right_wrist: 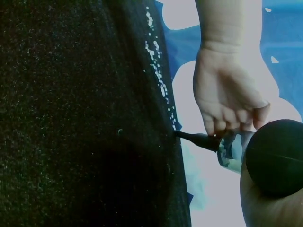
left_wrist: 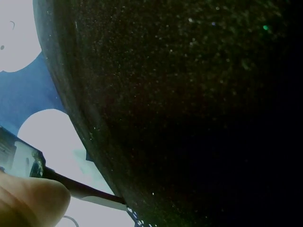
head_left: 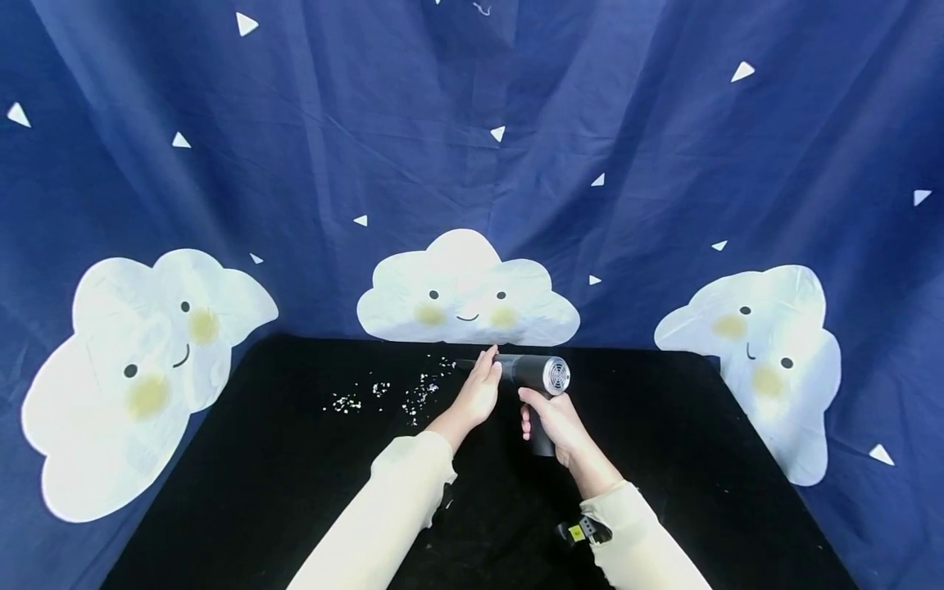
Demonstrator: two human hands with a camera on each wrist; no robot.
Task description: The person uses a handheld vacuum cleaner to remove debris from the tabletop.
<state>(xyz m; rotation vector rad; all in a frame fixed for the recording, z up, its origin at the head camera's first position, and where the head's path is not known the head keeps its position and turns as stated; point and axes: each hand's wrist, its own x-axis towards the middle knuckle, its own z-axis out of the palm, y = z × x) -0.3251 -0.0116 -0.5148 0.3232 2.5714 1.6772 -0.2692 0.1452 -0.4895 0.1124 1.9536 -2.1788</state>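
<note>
Right hand: fingers curled round the dark handle of a grey, gun-shaped handheld blower with a round silver rear grille, held above the middle of the table. In the head view the grille faces the camera and to the right, while the barrel runs left and ends in a thin black tapered nozzle. In the right wrist view the round dark end of the blower fills the lower right corner.

Left hand: laid against the front of the blower's barrel where the nozzle begins. The right wrist view shows its fingers bent over the top of the barrel with the thumb on the near side, so the hand grips the barrel. In the left wrist view only a blurred part of this hand shows at the lower left, with the nozzle running past it to the table's edge.

Both forearms wear pale cream long sleeves; a small dark device with a yellow mark sits at the right cuff.

A scatter of small white scraps lies on the black-covered table, just left of the nozzle tip and trailing further left.

Behind and around the table hangs a dark blue cloth printed with smiling white clouds and small white triangles.
</note>
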